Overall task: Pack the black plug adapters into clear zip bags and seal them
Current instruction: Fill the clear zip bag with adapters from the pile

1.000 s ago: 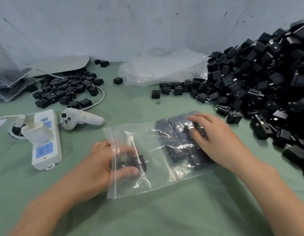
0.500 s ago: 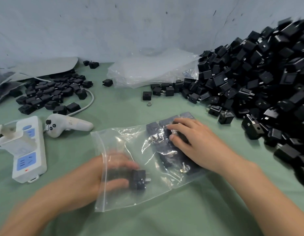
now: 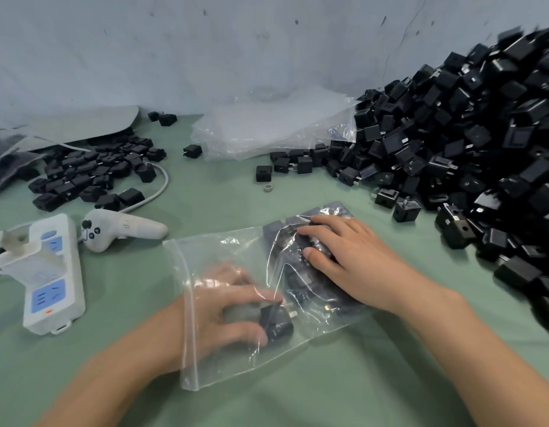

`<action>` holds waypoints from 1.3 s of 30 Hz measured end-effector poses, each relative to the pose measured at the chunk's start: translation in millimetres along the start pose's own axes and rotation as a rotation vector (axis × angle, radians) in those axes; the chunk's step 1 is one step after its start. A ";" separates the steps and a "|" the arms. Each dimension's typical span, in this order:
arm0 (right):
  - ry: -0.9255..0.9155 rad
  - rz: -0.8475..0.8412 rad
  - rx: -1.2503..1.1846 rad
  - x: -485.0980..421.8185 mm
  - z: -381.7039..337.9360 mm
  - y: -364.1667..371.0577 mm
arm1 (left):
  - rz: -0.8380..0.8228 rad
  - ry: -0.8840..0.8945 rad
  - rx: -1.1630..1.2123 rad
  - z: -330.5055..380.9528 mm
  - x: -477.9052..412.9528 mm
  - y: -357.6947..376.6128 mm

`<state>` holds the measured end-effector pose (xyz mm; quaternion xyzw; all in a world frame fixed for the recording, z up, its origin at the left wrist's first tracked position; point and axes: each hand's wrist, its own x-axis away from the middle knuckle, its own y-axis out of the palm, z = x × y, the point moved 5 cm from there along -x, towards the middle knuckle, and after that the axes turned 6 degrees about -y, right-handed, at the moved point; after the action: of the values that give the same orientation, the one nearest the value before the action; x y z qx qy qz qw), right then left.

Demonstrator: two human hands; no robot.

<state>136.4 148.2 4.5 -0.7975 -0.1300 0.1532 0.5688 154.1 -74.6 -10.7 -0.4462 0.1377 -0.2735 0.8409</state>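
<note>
A clear zip bag (image 3: 224, 359) lies flat on the green table, its open mouth toward the left. My left hand (image 3: 227, 312) is inside the bag and grips a black plug adapter (image 3: 276, 322) between fingers and thumb. My right hand (image 3: 350, 260) presses down from outside on several adapters (image 3: 276, 229) packed in the bag's far end. A big heap of loose black adapters (image 3: 470, 143) rises at the right.
A stack of empty clear bags (image 3: 267, 127) lies at the back centre. A smaller pile of adapters (image 3: 88, 174) sits back left. A white power strip (image 3: 51, 278) and a white handheld controller (image 3: 122, 229) lie at the left. A small ring (image 3: 268, 188) lies near one lone adapter.
My left hand has pushed deeper into the bag, carrying the adapter toward the packed ones. My right hand stays pressing on the bag's far end.
</note>
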 end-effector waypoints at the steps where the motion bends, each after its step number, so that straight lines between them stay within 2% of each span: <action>1: 0.002 -0.003 0.001 0.1 0.2 0.0 | -0.001 0.001 0.002 1.0 -0.9 1.2; 9: 0.001 0.005 0.006 -0.1 -0.5 -1.0 | 0.015 0.015 0.114 25.5 -6.7 -1.2; 15: -0.012 -0.006 -0.008 -0.1 -0.8 -2.1 | -0.134 -0.084 0.317 23.6 1.5 -1.7; 20: -0.016 0.009 -0.009 0.2 -1.5 -2.5 | -0.104 -0.097 0.080 20.9 -5.5 -4.1; 25: -0.019 0.009 -0.014 0.7 -1.1 -2.3 | -0.161 -0.190 -0.006 13.8 -8.9 3.8; 30: -0.021 0.015 -0.011 0.4 -0.9 -2.0 | -0.101 -0.061 -0.090 27.7 -12.7 0.5; 39: -0.018 0.014 -0.016 0.3 -0.4 -1.2 | -0.061 -0.012 -0.038 27.3 -14.5 0.3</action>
<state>136.8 148.4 5.7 -0.8015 -0.1310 0.1634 0.5601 155.4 -47.6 4.3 -0.4679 0.1240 -0.2936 0.8243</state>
